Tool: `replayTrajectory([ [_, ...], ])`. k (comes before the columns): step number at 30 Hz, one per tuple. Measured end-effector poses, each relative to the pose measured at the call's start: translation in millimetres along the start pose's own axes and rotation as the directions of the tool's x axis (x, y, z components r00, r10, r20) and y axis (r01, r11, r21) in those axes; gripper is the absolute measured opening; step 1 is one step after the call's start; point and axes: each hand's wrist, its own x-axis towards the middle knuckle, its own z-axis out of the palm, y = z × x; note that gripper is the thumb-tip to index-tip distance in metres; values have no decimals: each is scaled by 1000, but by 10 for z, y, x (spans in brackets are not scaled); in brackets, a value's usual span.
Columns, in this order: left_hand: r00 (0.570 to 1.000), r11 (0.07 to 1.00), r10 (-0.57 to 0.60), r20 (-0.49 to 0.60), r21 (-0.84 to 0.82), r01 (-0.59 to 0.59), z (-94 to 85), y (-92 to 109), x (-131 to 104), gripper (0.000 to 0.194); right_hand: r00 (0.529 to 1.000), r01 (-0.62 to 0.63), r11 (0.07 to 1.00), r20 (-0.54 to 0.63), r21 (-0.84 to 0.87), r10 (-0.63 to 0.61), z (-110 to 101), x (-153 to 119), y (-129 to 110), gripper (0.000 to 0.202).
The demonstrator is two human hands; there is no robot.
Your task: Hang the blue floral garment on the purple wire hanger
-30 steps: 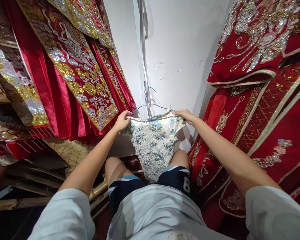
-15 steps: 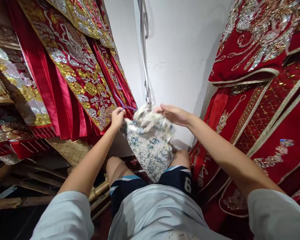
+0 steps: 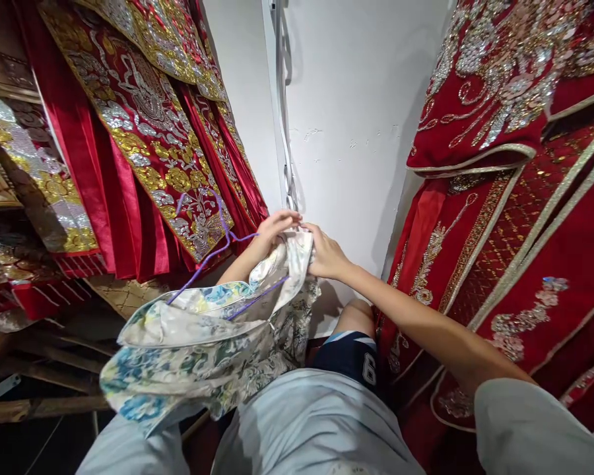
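A white garment (image 3: pixel 178 369) with a blue, green and yellow floral print hangs across my left forearm and in front of my lap. A thin purple hanger (image 3: pixel 221 227) runs through it, its curved hook pointing left and one bar showing inside the cloth. My left hand (image 3: pixel 276 227) reaches from behind the garment, fingers bent over its upper edge near one end of the hanger. My right hand (image 3: pixel 327 254) is closed on the cloth at the same edge, thumb and fingers pinching it. The two hands almost touch. Folds hide part of my left forearm.
Red costumes with gold and silver embroidery (image 3: pixel 163 145) hang at the left. More beaded red costumes (image 3: pixel 475 218) hang close at the right. Ahead is a white wall (image 3: pixel 346 86) with a metal rail (image 3: pixel 280 99). Bamboo poles (image 3: pixel 39 406) lie low at the left.
My left hand has moved right, to beside my right hand, which has come left and down and closed on the cloth. The garment has swung out leftward over my left forearm, with the hanger inside.
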Motion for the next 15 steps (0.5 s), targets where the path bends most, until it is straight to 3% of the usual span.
replayTrajectory([
  [2,979,983,-183,94,41,180,-3,-34,-62,38,997,-79,996,5,-38,79,-63,-81,31,78],
  [4,957,960,-275,94,87,267,-6,-89,-105,36,990,-128,988,41,-90,132,-119,-138,55,70],
  [7,975,971,-221,36,100,217,20,-177,-122,30,982,-140,971,95,-194,161,-176,-186,74,47],
  [11,988,988,-148,-38,-41,146,79,-239,-98,42,972,-160,933,114,-322,206,-224,-272,115,30],
  [15,994,973,-101,42,-205,108,94,-248,-65,43,957,-217,895,94,-389,273,-254,-414,222,26],
])
